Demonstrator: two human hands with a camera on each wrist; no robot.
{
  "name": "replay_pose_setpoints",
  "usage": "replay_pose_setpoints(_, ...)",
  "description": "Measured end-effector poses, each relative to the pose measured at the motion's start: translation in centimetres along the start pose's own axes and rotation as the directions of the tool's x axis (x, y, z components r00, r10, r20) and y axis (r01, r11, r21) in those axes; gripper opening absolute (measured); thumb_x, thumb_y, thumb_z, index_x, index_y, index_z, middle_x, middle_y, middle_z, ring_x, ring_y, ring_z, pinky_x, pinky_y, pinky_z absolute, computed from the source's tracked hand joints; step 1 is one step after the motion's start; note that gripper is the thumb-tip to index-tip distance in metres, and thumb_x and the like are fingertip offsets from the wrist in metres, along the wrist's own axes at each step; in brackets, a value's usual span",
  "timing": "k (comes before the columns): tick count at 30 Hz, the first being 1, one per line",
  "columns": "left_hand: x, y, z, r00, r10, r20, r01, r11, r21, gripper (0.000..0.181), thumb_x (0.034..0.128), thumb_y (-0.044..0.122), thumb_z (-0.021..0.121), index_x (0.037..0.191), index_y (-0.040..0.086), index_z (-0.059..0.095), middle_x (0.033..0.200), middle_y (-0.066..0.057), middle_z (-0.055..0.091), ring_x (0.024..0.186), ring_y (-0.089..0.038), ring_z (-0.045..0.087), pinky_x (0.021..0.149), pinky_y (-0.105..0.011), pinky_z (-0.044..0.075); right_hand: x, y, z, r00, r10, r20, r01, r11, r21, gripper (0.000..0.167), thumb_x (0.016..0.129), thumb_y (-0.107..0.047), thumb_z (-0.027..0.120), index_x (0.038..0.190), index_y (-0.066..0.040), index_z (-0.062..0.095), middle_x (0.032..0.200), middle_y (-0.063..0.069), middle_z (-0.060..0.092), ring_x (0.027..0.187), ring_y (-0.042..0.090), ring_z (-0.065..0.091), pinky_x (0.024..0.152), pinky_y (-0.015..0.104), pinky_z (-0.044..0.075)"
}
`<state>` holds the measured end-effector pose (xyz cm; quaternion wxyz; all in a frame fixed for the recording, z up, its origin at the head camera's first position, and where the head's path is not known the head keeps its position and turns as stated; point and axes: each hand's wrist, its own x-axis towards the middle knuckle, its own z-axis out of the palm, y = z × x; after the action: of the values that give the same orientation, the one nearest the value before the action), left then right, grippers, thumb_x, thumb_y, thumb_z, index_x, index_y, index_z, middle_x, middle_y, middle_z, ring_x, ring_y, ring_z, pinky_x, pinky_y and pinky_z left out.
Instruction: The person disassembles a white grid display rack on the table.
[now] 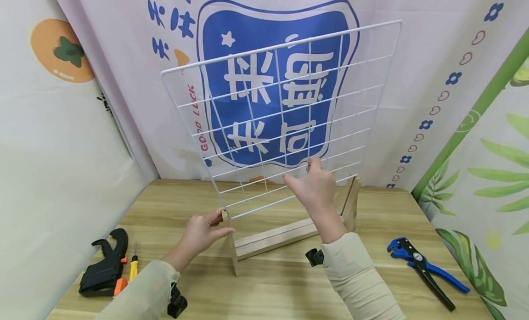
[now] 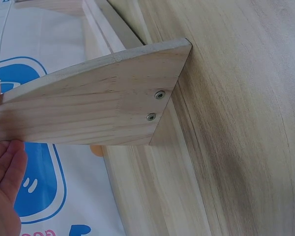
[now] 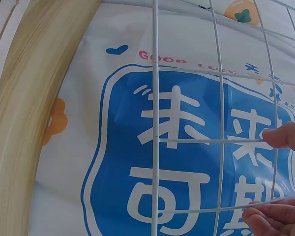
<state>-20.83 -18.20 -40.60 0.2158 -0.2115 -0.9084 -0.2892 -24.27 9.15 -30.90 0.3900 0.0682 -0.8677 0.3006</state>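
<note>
Coloured white on the wire grid (image 1: 282, 112), pale tan and grained on the wooden stand (image 1: 277, 238), streaked yellow-brown on the tabletop (image 1: 281, 288), blue and black on the pliers (image 1: 419, 257), white-lettered blue on the backdrop panel (image 1: 274, 98).

lt hand (image 1: 198, 235) low, rt hand (image 1: 317, 186) higher, both gripping

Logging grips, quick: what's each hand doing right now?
Left hand: closed, holding the wooden side panel by its upper end.
Right hand: closed, holding the white wire grid.

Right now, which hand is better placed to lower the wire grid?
Probably the right hand: it holds the white wire grid, while the left hand grips the screwed wooden side panel.
</note>
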Motion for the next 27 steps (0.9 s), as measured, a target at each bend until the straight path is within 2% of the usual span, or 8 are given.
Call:
replay_pose_setpoints(9,0.1,0.0,-0.1,1.0,-0.002,0.004,0.002,1.0,0.015,0.04,0.0672,0.023,0.082,0.097,0.0,0.069,0.084,-0.015,0.071,0.074,-0.027,0.069,0.061,-0.032,0.057,-0.1,0.1,-0.1,0.998,-0.055,-0.039,0.053,0.997,-0.057,0.049,0.064,-0.036,0.077,0.085,0.0,0.052,0.049,-0.003,0.033,0.04,0.013,0.028,0.036,0.023,0.02)
replay_pose_setpoints(15,0.1,0.1,-0.1,1.0,0.002,0.004,-0.002,1.0,0.023,0.044,0.0671,0.024,0.082,0.1,-0.002,0.069,0.085,-0.015,0.071,0.074,-0.026,0.07,0.061,-0.032,0.057,-0.9,0.8,0.3,0.99,-0.095,-0.1,0.085,0.992,-0.097,0.054,0.063,-0.036,0.077,0.093,0.004,0.056,0.051,0.008,0.051,0.041,0.018,0.037,0.035,0.027,0.028)
replay_pose_setpoints(20,0.1,0.1,-0.2,1.0,-0.007,0.01,0.006,1.0,0.008,0.045,0.0682,0.023,0.081,0.103,-0.002,0.068,0.087,-0.016,0.071,0.076,-0.028,0.069,0.062,-0.033,0.057,-1.6,1.7,0.7,0.978,-0.127,-0.163,0.107,0.986,-0.126,0.052,0.064,-0.038,0.075,0.093,0.001,0.057,0.06,0.014,0.063,0.041,0.024,0.048,0.034,0.029,0.032)
replay_pose_setpoints(23,0.1,0.0,-0.1,1.0,-0.004,0.011,0.004,1.0,0.008,0.045,0.0684,0.023,0.081,0.103,-0.002,0.068,0.086,-0.015,0.071,0.076,-0.027,0.069,0.063,-0.033,0.057,-2.0,2.3,0.7,0.976,-0.126,-0.176,0.104,0.986,-0.132,0.054,0.063,-0.039,0.075,0.095,0.001,0.057,0.061,0.013,0.062,0.04,0.022,0.047,0.034,0.027,0.03)
replay_pose_setpoints(27,0.1,0.0,-0.1,1.0,-0.005,0.01,0.005,1.0,0.01,0.046,0.0681,0.023,0.081,0.104,-0.002,0.068,0.087,-0.015,0.071,0.076,-0.028,0.07,0.063,-0.033,0.057,-2.7,3.1,0.9,0.975,-0.12,-0.186,0.099,0.988,-0.121,0.055,0.062,-0.038,0.074,0.097,0.002,0.057,0.056,0.008,0.051,0.04,0.018,0.038,0.035,0.027,0.028)
